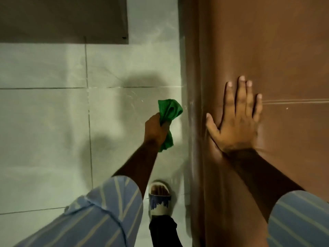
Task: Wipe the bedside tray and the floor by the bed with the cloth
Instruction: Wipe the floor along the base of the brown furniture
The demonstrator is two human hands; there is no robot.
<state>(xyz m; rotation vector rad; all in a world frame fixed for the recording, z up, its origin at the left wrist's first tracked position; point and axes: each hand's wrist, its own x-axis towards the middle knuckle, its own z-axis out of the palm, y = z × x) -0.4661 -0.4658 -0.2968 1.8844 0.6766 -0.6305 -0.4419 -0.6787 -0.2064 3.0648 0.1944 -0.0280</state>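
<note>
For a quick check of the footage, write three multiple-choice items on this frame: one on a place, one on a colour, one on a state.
1. Where does the right hand rest?
A. flat on the brown surface
B. on the tiled floor
C. on the sandal

2. What colour is the cloth?
A. white
B. green
C. blue

3. How is the left hand?
A. open and empty
B. out of view
C. closed around the cloth

Answers: 1 A, its fingers lie spread on the brown surface; 2 B, the cloth is bright green; 3 C, the fist bunches it above the floor.
</note>
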